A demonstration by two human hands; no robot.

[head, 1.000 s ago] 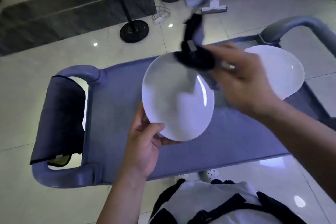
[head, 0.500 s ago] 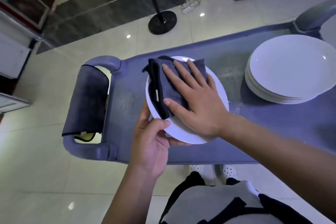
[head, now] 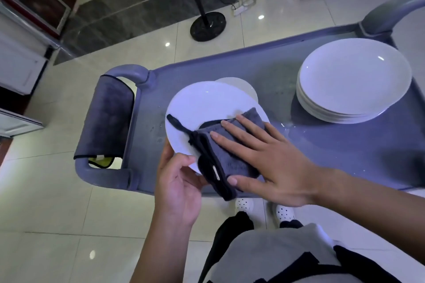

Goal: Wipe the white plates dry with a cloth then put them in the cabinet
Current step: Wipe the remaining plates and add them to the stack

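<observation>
Bracing plate (head: pixel 207 108) rim at 7 o'clock with curled left hand (head: pixel 178 187), flat right hand (head: pixel 272 163) pressing cloth (head: pixel 226 149); probably drying.

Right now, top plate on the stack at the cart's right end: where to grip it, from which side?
Probably the near rim of the top plate, from the person's side. The stack lies flat, its flared rim overhangs the plates below, and a thumb can go on top, fingers under. The cart handle crowds the far side.
</observation>
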